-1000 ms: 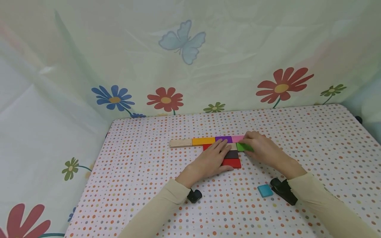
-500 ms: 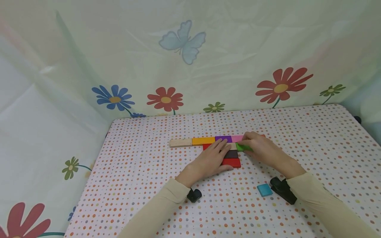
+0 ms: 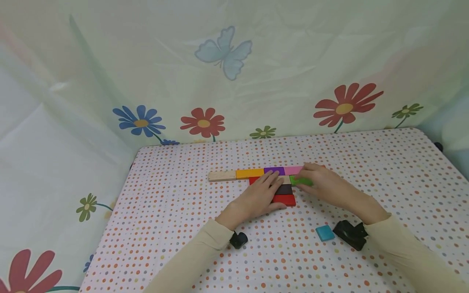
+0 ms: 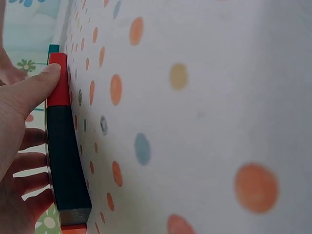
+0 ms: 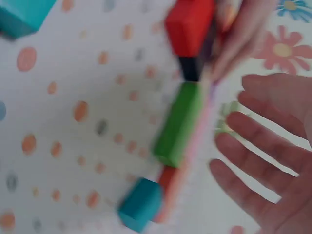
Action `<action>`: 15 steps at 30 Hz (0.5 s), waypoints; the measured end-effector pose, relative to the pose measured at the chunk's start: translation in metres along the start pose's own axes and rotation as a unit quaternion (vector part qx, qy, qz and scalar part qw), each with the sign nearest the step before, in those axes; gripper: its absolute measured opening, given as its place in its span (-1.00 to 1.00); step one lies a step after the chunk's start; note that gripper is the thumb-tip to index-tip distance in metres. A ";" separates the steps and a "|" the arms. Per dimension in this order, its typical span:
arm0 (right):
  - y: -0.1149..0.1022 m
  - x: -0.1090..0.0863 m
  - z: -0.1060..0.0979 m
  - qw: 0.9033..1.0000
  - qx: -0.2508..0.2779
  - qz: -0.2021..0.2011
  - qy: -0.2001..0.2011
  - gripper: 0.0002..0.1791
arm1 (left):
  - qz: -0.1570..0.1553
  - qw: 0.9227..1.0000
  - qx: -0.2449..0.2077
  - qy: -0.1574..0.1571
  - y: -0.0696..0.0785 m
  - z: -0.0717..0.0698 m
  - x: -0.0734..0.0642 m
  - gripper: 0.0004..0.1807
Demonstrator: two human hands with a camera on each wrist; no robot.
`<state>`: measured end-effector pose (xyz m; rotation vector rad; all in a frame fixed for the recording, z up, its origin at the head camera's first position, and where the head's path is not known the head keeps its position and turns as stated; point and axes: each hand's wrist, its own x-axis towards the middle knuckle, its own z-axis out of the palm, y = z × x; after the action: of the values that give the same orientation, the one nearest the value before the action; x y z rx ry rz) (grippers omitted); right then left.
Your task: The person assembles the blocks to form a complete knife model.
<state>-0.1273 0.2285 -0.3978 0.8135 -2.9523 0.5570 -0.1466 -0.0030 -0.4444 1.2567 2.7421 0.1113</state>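
My left hand lies spread over flat wooden blocks in the head view. Its thumb rests on the near red block; in the left wrist view this red block adjoins a dark block. At the right end of the middle row is a green block, with my right hand over it. The right wrist view has the right hand with fingers extended and apart from the green block. A teal block stands beyond the green one.
The back row runs from a natural wood block through yellow, purple and pink blocks. A loose blue block lies nearer, beside the black right wrist camera. A hanging cloth borders the dotted table.
My right hand's fingers have come off the green block, and its wrist has turned and shifted slightly right. The left hand and the block rows stay in place.
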 end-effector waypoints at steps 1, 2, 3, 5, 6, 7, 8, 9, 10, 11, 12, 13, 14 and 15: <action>-0.002 -0.003 -0.005 1.000 0.009 0.005 -0.011 -0.78 | -0.001 1.000 -0.001 -0.001 -0.001 0.000 0.000 -0.16; -0.003 -0.006 -0.009 1.000 0.017 0.009 -0.022 -0.77 | -0.002 1.000 -0.002 -0.001 -0.001 0.000 0.000 -0.16; -0.003 -0.010 -0.014 0.999 0.022 0.014 -0.036 -0.76 | -0.002 1.000 -0.004 -0.002 -0.001 0.000 0.000 -0.16; -0.002 -0.020 -0.019 0.997 0.030 0.027 -0.066 -0.71 | -0.001 1.000 -0.008 -0.006 -0.002 0.000 0.000 -0.15; 0.001 -0.027 -0.021 0.995 0.033 0.034 -0.085 -0.68 | 0.000 1.000 -0.010 -0.007 -0.002 0.000 0.000 -0.15; 0.003 -0.034 -0.022 0.992 0.034 0.046 -0.109 -0.66 | 0.001 1.000 -0.012 -0.010 -0.001 0.000 0.000 -0.15; 0.005 -0.041 -0.022 0.989 0.036 0.056 -0.131 -0.63 | 0.003 1.000 -0.013 -0.011 -0.001 0.000 0.001 -0.15; 0.009 -0.049 -0.021 0.986 0.034 0.065 -0.153 -0.60 | 0.003 1.000 -0.013 -0.012 -0.001 0.000 0.001 -0.15; 0.013 -0.056 -0.019 0.982 0.036 0.073 -0.173 -0.57 | 0.003 1.000 -0.012 -0.012 -0.001 0.000 0.001 -0.15; 0.017 -0.064 -0.016 0.978 0.038 0.079 -0.190 -0.53 | 0.003 1.000 -0.013 -0.012 -0.001 0.000 0.001 -0.15; 0.022 -0.072 -0.013 0.975 0.039 0.085 -0.204 -0.51 | 0.002 1.000 -0.013 -0.013 -0.001 0.000 0.001 -0.15; 0.026 -0.078 -0.009 0.972 0.041 0.090 -0.213 -0.48 | 0.000 1.000 -0.012 -0.013 -0.001 0.000 0.001 -0.14; 0.030 -0.085 -0.006 0.971 0.044 0.094 -0.217 -0.45 | 0.000 1.000 -0.011 -0.012 -0.001 0.000 0.000 -0.14; 0.034 -0.091 -0.002 0.970 0.045 0.096 -0.218 -0.44 | -0.002 1.000 -0.010 -0.013 -0.001 0.000 0.000 -0.14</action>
<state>-0.0660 0.3005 -0.4180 0.7435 -3.4595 0.5934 -0.1471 -0.0035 -0.4441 1.2387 2.7144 0.1209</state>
